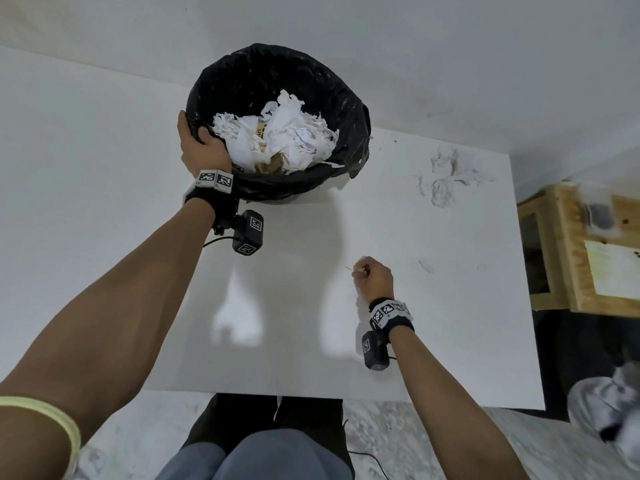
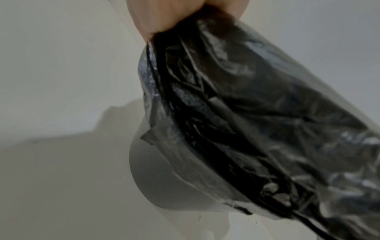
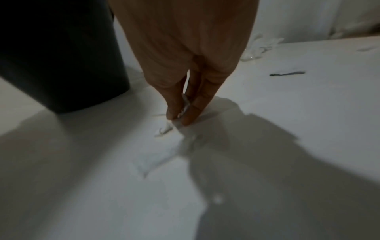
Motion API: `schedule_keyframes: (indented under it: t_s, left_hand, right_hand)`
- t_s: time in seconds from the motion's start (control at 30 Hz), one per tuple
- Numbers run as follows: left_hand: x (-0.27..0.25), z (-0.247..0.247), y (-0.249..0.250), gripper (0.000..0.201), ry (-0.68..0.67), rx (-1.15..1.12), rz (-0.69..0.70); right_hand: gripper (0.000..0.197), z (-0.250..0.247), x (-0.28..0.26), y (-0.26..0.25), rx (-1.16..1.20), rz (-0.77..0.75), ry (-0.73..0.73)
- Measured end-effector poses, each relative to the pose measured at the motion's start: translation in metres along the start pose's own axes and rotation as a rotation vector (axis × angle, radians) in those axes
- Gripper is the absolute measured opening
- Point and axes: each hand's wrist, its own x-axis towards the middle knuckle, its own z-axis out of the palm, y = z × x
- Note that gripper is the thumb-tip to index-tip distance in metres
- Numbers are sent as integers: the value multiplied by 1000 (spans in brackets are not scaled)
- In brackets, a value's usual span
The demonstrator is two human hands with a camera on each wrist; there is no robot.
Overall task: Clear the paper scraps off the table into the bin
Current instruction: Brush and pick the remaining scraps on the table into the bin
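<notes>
A bin [image 1: 349,109] lined with a black bag [image 2: 257,121] stands at the far left of the white table [image 1: 433,341], heaped with torn white paper [image 1: 284,136]. My left hand [image 1: 199,143] grips its near-left rim and the bag. My right hand [image 1: 372,273] is at mid-table, fingertips [image 3: 174,113] pinching a thin white paper scrap [image 3: 186,105] just off the surface. Another small scrap [image 3: 164,129] lies under the fingers. A pile of crumpled scraps [image 1: 446,178] lies at the table's far right.
A dark thin strip [image 1: 425,266] lies right of my right hand. A wooden crate [image 1: 581,247] stands off the table's right edge. The table's near edge is by my knees [image 1: 270,452]. A grey bundle [image 1: 609,403] sits on the floor at right.
</notes>
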Motion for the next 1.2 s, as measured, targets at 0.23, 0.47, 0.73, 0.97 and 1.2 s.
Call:
schedule_keyframes:
  t_s: [0.23,0.47,0.73,0.97,1.2]
  left_hand:
    - [-12,-6,-3,47,-50,14,53]
    - [-56,-4,4,48,-99,-26,49]
    - [-96,-4,3,48,-136,-20,24]
    - [-116,-11,0,48,-71,-35,-23]
    - [-137,-19,-8,46,89,-92,-99]
  right_hand:
    - [14,-65,7,-27,196,183,39]
    - [11,-143,21,-141,369,-182,218]
    - [29,-99,4,-184,90,-317,125]
    - [32,-135,-9,-123,74,-451,381]
    - [61,-172,27,34,-190,-72,222]
